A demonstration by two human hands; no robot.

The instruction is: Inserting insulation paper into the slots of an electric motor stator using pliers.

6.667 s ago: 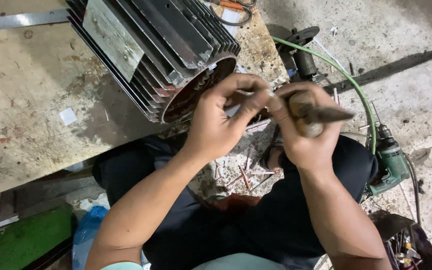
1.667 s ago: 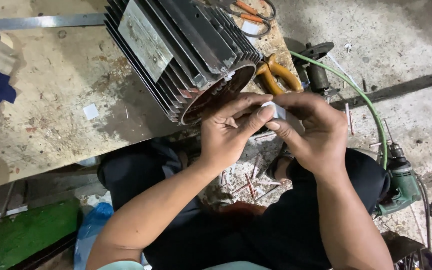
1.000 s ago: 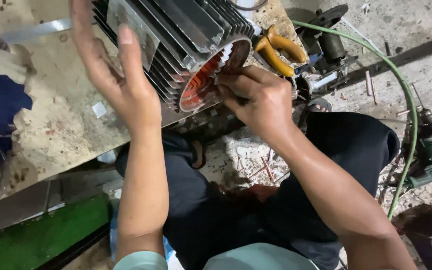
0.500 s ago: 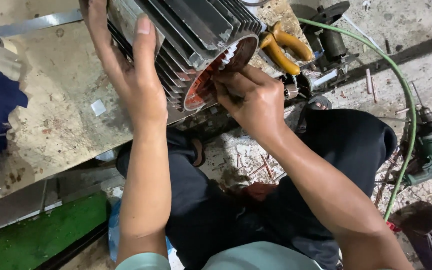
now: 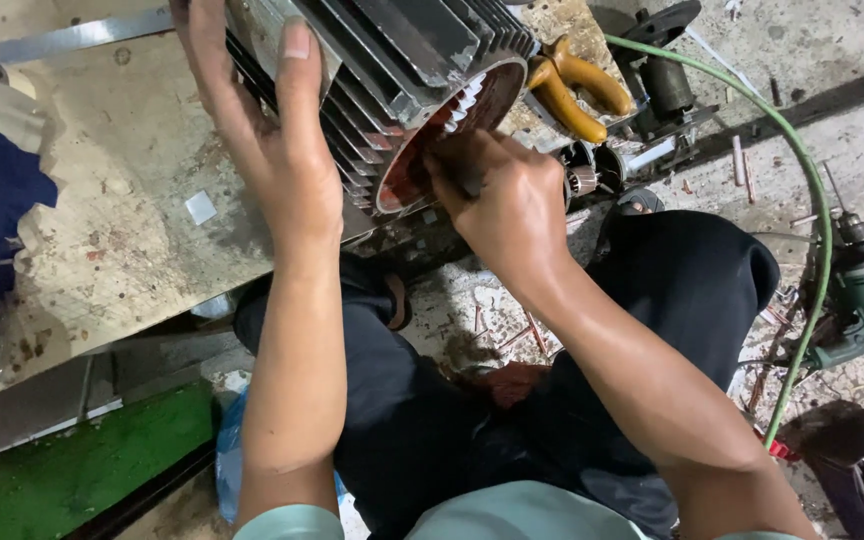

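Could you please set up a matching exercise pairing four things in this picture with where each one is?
Things:
1. left hand
2. right hand
3. pliers
4. drill

Places:
A. on the floor, far right
B. flat on the motor housing fins
C. at the motor's open end
D. on the bench, beside the motor

Pairs: 1-B, 2-C, 3-D, 4-A

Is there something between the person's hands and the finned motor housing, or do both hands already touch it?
Nothing visible stands between them. The left hand lies flat on the fins of the motor housing. The right hand is at its open end, fingertips at the rim by the copper windings.
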